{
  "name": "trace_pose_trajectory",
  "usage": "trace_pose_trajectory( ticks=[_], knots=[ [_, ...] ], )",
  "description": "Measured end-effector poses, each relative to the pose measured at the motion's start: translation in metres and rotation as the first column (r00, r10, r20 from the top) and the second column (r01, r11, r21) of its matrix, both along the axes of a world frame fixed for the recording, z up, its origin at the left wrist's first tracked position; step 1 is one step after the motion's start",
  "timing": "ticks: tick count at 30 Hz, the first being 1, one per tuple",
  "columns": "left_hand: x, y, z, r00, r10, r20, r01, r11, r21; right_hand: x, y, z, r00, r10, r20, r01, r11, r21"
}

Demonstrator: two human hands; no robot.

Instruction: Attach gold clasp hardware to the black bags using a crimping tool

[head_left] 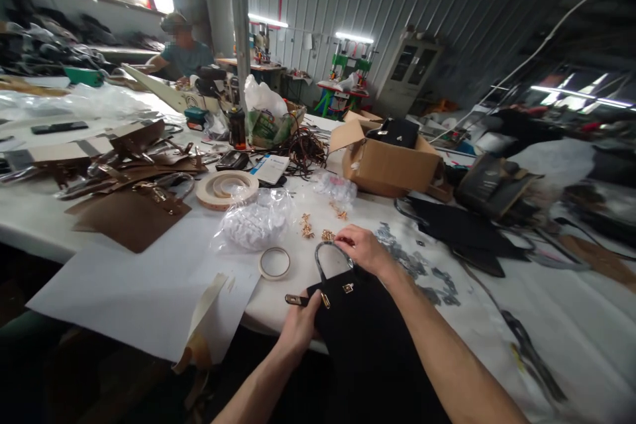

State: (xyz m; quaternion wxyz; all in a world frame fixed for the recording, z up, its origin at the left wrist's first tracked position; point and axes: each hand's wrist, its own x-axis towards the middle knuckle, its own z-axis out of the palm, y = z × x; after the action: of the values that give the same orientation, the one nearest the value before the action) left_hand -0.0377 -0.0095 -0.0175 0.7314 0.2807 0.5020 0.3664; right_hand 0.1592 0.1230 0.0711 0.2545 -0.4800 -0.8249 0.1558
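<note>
Holding: the left hand point(298, 321) is closed around the left edge of a black bag point(358, 324), with a small gold-tipped strap tab point(297, 299) sticking out just beside its thumb.
Left hand opening: narrow, fingers curled in on the bag's edge.
Right hand point(365, 248): fingers pinched together at the top of the bag's looped handle point(330, 253), fingertips touching a small gold fitting point(328, 235) on the table; whether it grips the fitting or the handle, I cannot tell.
Bag position: at the near edge of the white table point(571, 324), between the two forearms, its lower part hanging off the edge; two gold clasps point(348, 288) show on its front.
Near the right hand: more loose gold fittings point(307, 228), a scatter of grey metal pieces point(412, 265) just to its right.
Near the left hand: a small tape roll point(275, 263) lying flat, a clear plastic bag of white parts point(256, 222) behind it, a larger tape roll point(227, 189) farther back.
Left side of table: brown leather pieces point(132, 215) and a white paper sheet point(149, 291) overhanging the edge.
Behind: an open cardboard box point(390, 162) with a black item inside.
Far end: another person point(181, 50) seated at the table, well apart.
</note>
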Motion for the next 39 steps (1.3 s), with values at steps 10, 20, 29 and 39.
trace_pose_trajectory(
  ticks=[10,20,29,39],
  knots=[
    [-0.014,-0.007,0.029,0.949,-0.066,-0.307,0.140,0.965,0.224,0.080,-0.110,0.014,0.958,-0.134,0.255,0.163,0.982,-0.097],
    [0.017,0.067,0.087,0.583,0.208,-0.785,0.711,0.337,0.618,0.082,-0.134,-0.049,0.923,-0.289,0.254,0.311,0.949,-0.051],
    [0.108,0.152,0.063,0.258,-0.096,-0.961,0.962,0.119,0.246,0.085,-0.136,-0.081,0.943,-0.332,-0.024,0.330,0.942,-0.064],
    [0.141,0.174,0.085,0.170,-0.279,-0.945,0.984,-0.005,0.178,0.091,-0.130,-0.106,0.932,-0.336,-0.133,0.353,0.927,0.129]
  ],
)
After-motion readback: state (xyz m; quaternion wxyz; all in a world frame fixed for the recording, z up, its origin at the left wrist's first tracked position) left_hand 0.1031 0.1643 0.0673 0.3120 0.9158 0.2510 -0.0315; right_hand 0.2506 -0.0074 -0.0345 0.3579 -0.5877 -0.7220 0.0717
